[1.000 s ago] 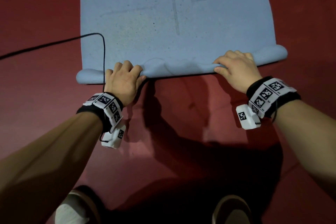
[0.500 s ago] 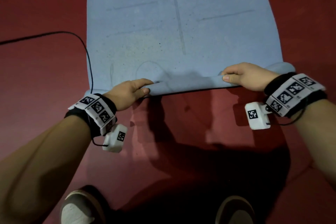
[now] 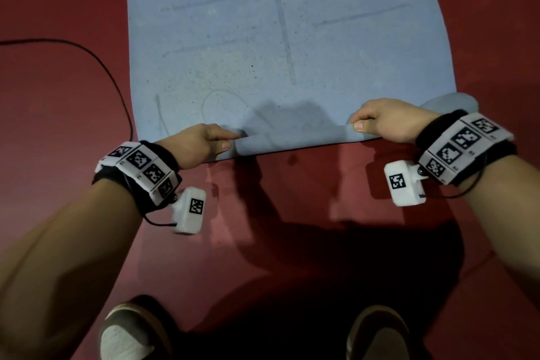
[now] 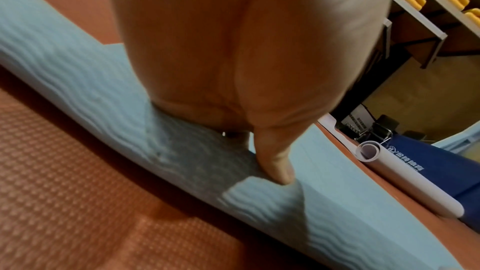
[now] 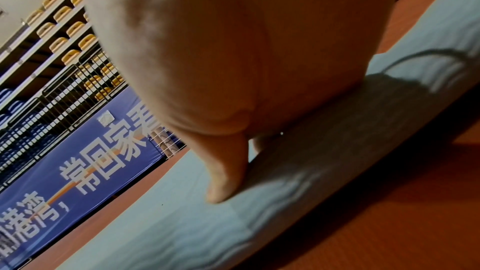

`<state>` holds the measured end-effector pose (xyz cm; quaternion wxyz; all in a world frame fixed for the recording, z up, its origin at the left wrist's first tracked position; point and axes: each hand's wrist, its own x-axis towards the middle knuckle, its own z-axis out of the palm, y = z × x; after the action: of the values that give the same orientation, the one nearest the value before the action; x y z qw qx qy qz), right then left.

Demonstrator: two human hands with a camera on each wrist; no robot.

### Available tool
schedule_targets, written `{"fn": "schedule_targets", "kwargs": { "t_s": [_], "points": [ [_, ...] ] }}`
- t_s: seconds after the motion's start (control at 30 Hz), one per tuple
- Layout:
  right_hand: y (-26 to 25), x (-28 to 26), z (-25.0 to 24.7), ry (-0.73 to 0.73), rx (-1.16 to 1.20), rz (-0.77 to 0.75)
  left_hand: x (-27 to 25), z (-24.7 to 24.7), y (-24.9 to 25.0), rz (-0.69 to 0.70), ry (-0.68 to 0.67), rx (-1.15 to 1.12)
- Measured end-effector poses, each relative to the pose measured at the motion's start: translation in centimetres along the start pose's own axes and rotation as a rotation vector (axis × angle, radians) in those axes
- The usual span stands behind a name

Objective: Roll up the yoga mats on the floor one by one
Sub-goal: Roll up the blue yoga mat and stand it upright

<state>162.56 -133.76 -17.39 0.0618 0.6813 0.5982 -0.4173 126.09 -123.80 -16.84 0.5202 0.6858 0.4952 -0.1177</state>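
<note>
Since a second earlier your left hand (image 3: pixel 201 142) and right hand (image 3: pixel 388 121) turned palms-inward, each pinching the roll (image 3: pixel 292 142) at the near end of the blue yoga mat (image 3: pixel 277 38) on the floor (image 3: pixel 58 96), tightening its first turn.

A pale blue yoga mat (image 3: pixel 233 38) lies flat on the red floor (image 3: pixel 58 96), running away to the far side with faint lines marked on its upper face. Its near end is turned over into a thin, low roll (image 3: pixel 292 142) lying left to right, whose outer face shows a wavy ribbed texture.
</note>
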Motion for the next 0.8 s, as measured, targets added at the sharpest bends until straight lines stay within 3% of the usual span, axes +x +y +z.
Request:
{"fn": "schedule_targets", "kwargs": {
  "t_s": [0.1, 0.3, 0.8],
  "points": [
    [0.5, 0.0, 0.6, 0.051, -0.017, 0.007, 0.0, 0.1, 0.2, 0.028, 0.043, 0.008],
    [0.0, -0.3, 0.1, 0.161, 0.171, -0.024, 0.0, 0.0, 0.1, 0.013, 0.100, 0.002],
    [0.0, -0.3, 1.4, 0.388, -0.009, -0.046, 0.2, 1.4, 0.9, -0.073, 0.319, 0.077]
  ]
}}
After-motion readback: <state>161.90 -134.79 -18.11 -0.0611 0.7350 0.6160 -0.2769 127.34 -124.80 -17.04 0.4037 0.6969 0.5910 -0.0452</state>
